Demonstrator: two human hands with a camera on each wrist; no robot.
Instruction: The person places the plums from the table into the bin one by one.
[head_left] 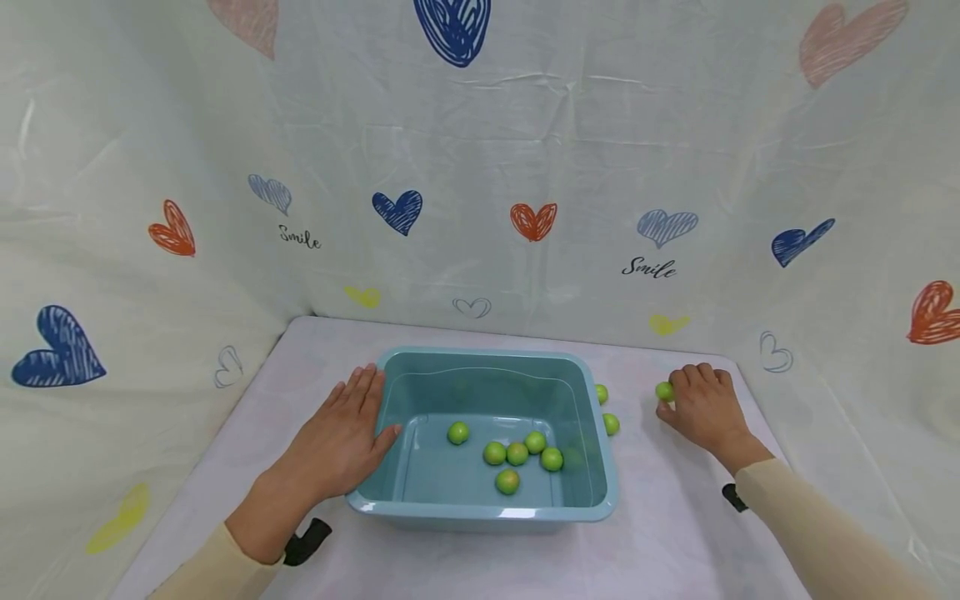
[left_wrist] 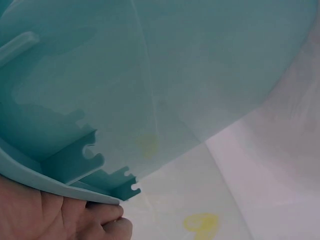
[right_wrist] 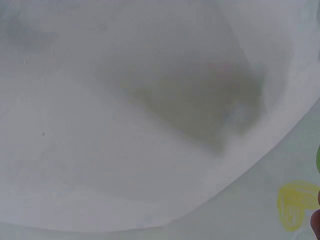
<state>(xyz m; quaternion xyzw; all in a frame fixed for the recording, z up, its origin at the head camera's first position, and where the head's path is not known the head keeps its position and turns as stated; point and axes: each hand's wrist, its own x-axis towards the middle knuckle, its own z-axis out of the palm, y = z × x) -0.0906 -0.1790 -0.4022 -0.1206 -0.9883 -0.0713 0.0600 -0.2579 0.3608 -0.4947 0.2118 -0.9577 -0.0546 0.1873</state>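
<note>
A light blue plastic basin [head_left: 480, 513] stands on the table with several small round green fruits [head_left: 507, 482] on its floor. My left hand [head_left: 341, 437] rests along the basin's left rim, fingers extended and thumb lying over the edge. From the left wrist, the fingers [left_wrist: 105, 220] show just under the rim, beside the basin's outer wall [left_wrist: 165, 75]. Off to the right, my right hand [head_left: 705, 406] pinches one green fruit [head_left: 664, 391] between thumb and fingers, close over the table. Only a sliver of that fruit [right_wrist: 318, 160] enters the right wrist view.
Two more green fruits lie on the table against the basin's right side, the nearer fruit [head_left: 611, 424] in front of the farther fruit [head_left: 602, 393]. A pale cloth covers the table [head_left: 637, 525]. Behind and beside it hangs a white sheet [head_left: 570, 150] printed with hearts.
</note>
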